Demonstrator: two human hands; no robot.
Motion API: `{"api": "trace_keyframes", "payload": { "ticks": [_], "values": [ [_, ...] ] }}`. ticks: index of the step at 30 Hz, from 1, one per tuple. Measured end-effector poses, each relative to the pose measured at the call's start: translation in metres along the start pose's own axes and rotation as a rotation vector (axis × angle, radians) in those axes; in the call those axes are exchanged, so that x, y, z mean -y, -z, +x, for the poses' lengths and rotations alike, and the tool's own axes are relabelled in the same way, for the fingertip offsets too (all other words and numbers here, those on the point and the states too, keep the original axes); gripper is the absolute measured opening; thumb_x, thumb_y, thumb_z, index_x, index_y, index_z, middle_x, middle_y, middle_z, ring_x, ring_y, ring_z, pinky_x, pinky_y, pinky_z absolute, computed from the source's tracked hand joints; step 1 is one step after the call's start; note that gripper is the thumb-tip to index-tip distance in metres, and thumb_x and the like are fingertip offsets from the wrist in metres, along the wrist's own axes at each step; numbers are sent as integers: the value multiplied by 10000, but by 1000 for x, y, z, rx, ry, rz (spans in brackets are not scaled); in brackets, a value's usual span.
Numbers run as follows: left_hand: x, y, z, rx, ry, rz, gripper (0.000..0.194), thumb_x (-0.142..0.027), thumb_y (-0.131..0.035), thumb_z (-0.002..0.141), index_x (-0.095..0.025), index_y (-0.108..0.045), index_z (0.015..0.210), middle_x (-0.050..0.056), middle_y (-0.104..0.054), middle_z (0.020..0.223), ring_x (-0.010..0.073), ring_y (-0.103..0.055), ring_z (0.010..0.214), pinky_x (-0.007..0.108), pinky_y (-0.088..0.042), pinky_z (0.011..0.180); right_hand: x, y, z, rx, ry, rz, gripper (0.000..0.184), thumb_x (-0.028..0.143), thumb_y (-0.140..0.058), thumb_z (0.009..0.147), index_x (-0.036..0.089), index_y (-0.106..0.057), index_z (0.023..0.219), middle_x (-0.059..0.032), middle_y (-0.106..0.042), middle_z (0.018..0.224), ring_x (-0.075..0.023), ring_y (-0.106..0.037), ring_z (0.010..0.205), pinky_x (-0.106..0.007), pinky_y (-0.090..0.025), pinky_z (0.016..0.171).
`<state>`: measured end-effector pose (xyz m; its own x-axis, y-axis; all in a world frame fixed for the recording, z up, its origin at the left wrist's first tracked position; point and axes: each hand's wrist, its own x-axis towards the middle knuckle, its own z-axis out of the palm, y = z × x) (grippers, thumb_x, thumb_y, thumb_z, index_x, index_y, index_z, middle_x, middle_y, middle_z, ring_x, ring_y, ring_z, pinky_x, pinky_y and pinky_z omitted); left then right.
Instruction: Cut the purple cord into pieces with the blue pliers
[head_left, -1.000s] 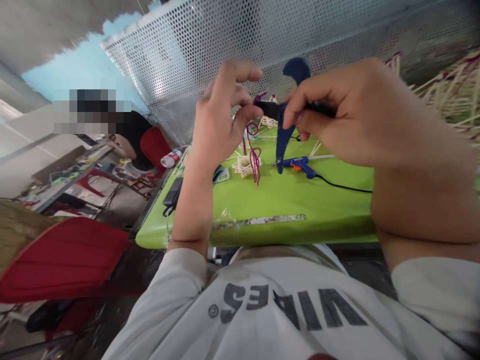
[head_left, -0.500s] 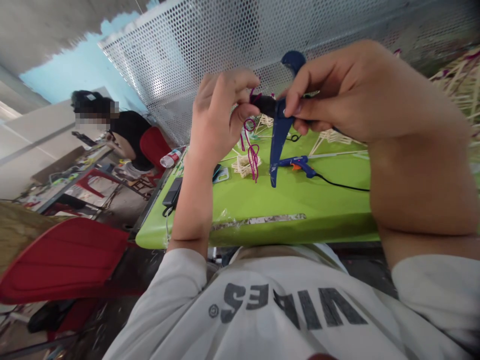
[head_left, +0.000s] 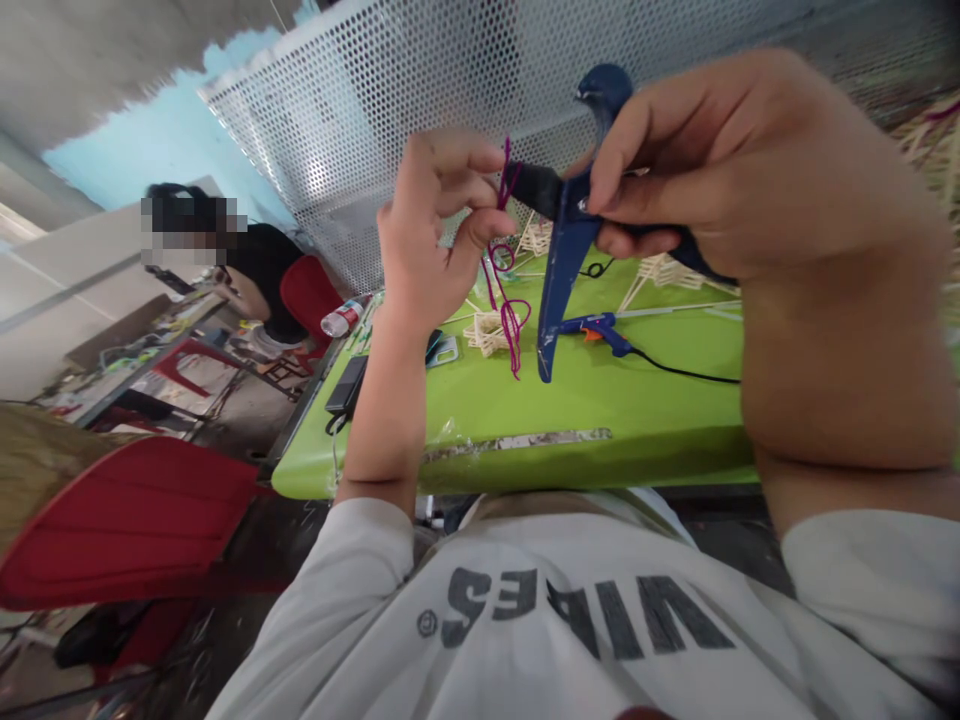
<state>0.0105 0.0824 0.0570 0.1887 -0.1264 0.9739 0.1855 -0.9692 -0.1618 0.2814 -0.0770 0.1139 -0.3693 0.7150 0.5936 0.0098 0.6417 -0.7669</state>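
Observation:
Purple string (head_left: 513, 325) is pinched between the thumb and fingers of my left hand (head_left: 435, 220). Its loops and loose ends dangle below. My right hand (head_left: 720, 175) grips a pair of dark blue scissors (head_left: 562, 275) near the pivot, blades spread wide. One blade points down over the table, while the darker one reaches left to the string by my left fingertips. Whether that blade touches the string I cannot tell. Part of the handles is hidden behind my right hand.
On the green table (head_left: 660, 420) lie a blue glue gun (head_left: 600, 330) with a black cord, a small woven stick shape (head_left: 491, 332), a black box (head_left: 347, 385) and a bottle (head_left: 342, 318). Perforated metal (head_left: 360, 120) stands behind. A red chair (head_left: 127, 515) and a seated person (head_left: 255, 270) are at left.
The scissors and my right hand have risen a little. The left-pointing blade has drawn slightly away from my left fingers, so more string shows between them.

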Motion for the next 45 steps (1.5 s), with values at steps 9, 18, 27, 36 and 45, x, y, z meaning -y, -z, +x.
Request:
{"api": "trace_keyframes", "payload": {
  "ticks": [9, 18, 27, 36, 45],
  "values": [
    [-28, -8, 21, -137, -108, -128, 559, -928, -706, 1225, -425, -681, 1467, 13, -684, 1131, 160, -590, 582, 398, -448, 583, 8, -8, -5, -33, -60, 74, 250, -4, -859, 907, 240, -859, 852, -10, -767, 772, -110, -650, 616, -190, -486, 537],
    [-22, -2, 6, -10, 9, 14, 756, -1121, -377, 1202, -418, -527, 1437, 40, -569, 1154, 189, -670, 717, 402, -549, 654, 6, -7, -5, -47, -48, 96, 194, 112, -995, 920, 241, -865, 860, -27, -773, 827, -112, -641, 628, -224, -485, 524],
    [-13, 10, -8, 159, 169, -70, 850, -1178, -402, 1167, -350, -557, 1281, 55, -602, 1124, 233, -777, 814, 482, -706, 776, 9, -9, -7, -88, -63, 132, 210, 1, -870, 863, 210, -850, 845, -46, -792, 881, -132, -666, 647, -228, -481, 528],
    [-36, 16, 8, 195, 141, -160, 730, -1083, -538, 1223, -366, -645, 1303, 27, -636, 1045, 232, -839, 795, 445, -700, 728, 7, -5, -6, -39, -37, 108, 191, 158, -1031, 883, 264, -877, 848, -30, -798, 852, -144, -672, 672, -245, -469, 532],
    [-35, 17, 4, 183, 103, -223, 630, -1028, -600, 1230, -458, -852, 1315, 33, -779, 891, 288, -854, 742, 482, -734, 686, 13, -9, -8, -68, -78, 151, 208, 5, -861, 830, 212, -868, 813, -42, -840, 897, -120, -653, 604, -240, -449, 524]
  ]
}}
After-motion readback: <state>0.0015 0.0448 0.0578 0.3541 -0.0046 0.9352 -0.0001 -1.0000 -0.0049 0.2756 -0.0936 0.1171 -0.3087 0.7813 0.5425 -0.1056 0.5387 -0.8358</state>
